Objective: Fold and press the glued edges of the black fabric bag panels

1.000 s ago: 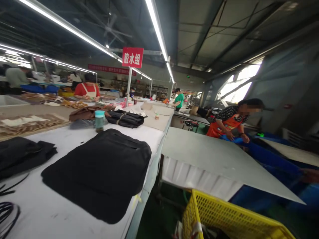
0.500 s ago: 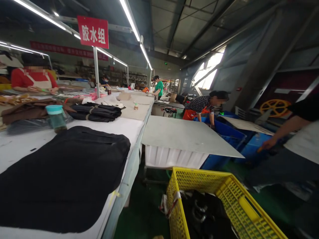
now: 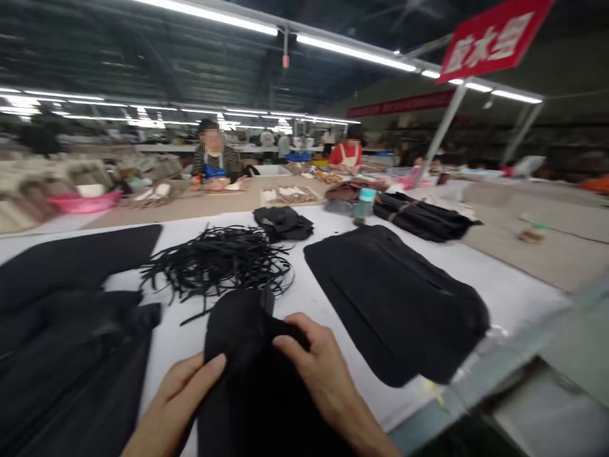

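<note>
A black fabric piece (image 3: 257, 393) is held up in front of me over the white table top (image 3: 314, 285). My left hand (image 3: 185, 393) is closed on its left edge, thumb on top. Opposite, my right hand (image 3: 316, 362) pinches the upper right edge, where the material folds over. Just beyond lies a tangled heap of thin black strips (image 3: 223, 263). Flat black panels (image 3: 394, 298) rest to the right of my hands. On the left, more black fabric (image 3: 71, 368) lies loosely piled.
A bottle with a turquoise lid (image 3: 365, 204) stands behind the panels, beside a tied black bundle (image 3: 423, 216). The table's edge (image 3: 480, 381) runs along the right. Across the table, two people (image 3: 216, 165) work. A pink basin (image 3: 88, 200) sits at the far left.
My view has swung left, away from the yellow crate and the aisle. Both my hands, unseen before, now show, gripping the black fabric piece.
</note>
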Action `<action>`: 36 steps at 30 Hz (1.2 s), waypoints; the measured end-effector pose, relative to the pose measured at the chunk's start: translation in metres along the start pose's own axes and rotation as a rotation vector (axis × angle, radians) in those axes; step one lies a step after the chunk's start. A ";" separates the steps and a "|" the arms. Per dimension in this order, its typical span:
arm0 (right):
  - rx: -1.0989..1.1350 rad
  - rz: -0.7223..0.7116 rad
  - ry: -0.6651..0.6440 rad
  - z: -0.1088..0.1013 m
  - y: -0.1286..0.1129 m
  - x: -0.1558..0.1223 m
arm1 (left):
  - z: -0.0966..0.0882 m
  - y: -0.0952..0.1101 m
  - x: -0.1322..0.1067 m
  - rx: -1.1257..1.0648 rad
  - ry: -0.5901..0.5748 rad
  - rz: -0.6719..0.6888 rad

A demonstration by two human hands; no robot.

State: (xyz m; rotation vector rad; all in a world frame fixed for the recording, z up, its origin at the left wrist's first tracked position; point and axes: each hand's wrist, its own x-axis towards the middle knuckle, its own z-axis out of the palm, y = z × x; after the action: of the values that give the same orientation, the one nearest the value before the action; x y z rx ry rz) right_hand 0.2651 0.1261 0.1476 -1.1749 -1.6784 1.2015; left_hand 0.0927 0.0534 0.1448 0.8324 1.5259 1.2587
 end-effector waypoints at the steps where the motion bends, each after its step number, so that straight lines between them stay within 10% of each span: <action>1: -0.003 -0.009 -0.023 0.001 -0.003 0.003 | -0.008 0.004 -0.002 -0.009 0.002 0.004; 10: -0.321 -0.063 -0.020 0.019 -0.007 0.011 | -0.037 0.004 0.002 -0.200 0.052 0.073; 18: -0.577 -0.034 0.289 -0.042 0.040 0.027 | -0.111 -0.036 0.023 -0.266 0.068 0.196; 23: -0.324 -0.085 0.089 -0.018 0.034 0.017 | -0.082 -0.045 0.022 -0.306 -0.095 0.099; 28: -0.593 -0.281 0.105 0.020 0.016 0.002 | -0.045 -0.012 0.007 -0.264 -0.381 0.236; 36: -0.766 -0.538 0.085 0.039 0.012 -0.010 | -0.038 0.003 0.000 -0.069 -0.082 0.200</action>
State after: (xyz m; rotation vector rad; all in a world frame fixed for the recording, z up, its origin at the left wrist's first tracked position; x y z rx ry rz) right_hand 0.2357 0.1081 0.1242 -1.0457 -2.2719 0.1597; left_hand 0.0563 0.0416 0.1479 0.9980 1.3520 1.3967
